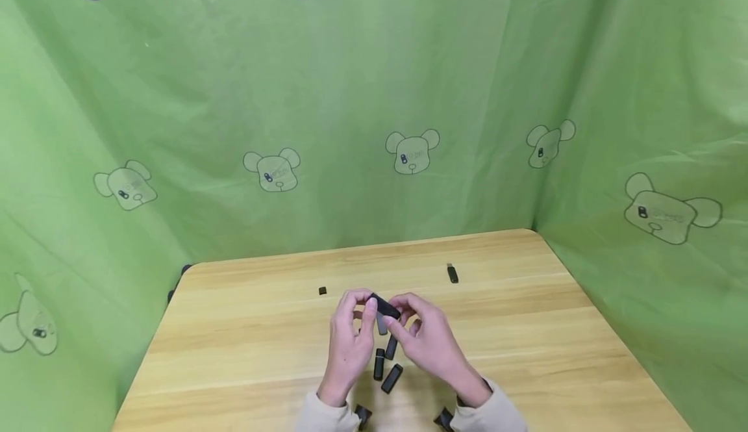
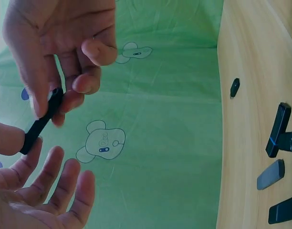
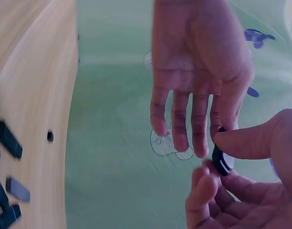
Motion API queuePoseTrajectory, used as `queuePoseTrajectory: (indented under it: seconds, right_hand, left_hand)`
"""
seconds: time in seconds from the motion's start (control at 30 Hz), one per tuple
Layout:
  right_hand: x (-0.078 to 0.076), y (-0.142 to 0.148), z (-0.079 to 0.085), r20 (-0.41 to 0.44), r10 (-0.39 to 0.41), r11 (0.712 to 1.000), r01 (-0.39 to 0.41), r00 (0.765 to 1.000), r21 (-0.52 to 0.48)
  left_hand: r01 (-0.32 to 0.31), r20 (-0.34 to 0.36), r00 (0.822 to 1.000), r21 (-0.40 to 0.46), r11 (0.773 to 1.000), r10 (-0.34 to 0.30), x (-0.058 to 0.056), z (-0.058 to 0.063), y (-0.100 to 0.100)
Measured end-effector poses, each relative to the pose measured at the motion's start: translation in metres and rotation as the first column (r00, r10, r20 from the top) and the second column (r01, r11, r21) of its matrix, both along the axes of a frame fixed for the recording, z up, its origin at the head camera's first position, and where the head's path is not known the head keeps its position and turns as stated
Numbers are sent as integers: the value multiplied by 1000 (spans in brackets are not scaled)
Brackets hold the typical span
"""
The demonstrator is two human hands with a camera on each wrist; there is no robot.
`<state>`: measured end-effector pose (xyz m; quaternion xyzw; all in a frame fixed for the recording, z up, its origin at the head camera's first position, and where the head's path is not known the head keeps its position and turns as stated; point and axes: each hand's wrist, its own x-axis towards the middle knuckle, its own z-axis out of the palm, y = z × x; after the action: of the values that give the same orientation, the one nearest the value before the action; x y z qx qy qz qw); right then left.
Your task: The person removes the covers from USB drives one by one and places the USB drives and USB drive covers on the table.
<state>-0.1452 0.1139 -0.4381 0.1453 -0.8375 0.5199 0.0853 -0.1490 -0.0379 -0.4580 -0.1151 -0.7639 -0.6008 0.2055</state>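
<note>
A black USB stick is held up above the table between both hands. My left hand pinches its left end between thumb and fingertips. The right hand grips the other end with thumb and index finger. In the left wrist view the stick runs slanted from one hand to the other. A thin pale line crosses the stick near its right end in the right wrist view. Below the hands lie a grey stick and several black sticks, among them one with a pale band.
A black USB stick with its metal plug bare lies at the back right of the wooden table. A small black cap sits at the back left. Green curtains with bear heads surround the table.
</note>
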Motion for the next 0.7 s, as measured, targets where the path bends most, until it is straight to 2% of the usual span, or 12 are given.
queuePoseTrajectory:
  seconds: [0.13, 0.33, 0.43, 0.7]
  right_hand:
    - [-2, 3, 3, 142, 100, 989, -83, 985, -119]
    - [-1, 8, 5, 207, 172, 969, -128, 963, -212]
    - [-1, 10, 4, 209, 198, 961, -148, 958, -233]
    - [-1, 12, 0, 154, 265, 941, -220, 952, -258]
  left_hand:
    - [-4, -18, 1000, 5, 1000, 4, 1, 3, 0]
    - [-8, -40, 999, 18, 1000, 9, 4, 5, 0]
    - [-5, -32, 999, 27, 1000, 6, 5, 5, 0]
    - [5, 49, 999, 34, 999, -6, 5, 5, -2]
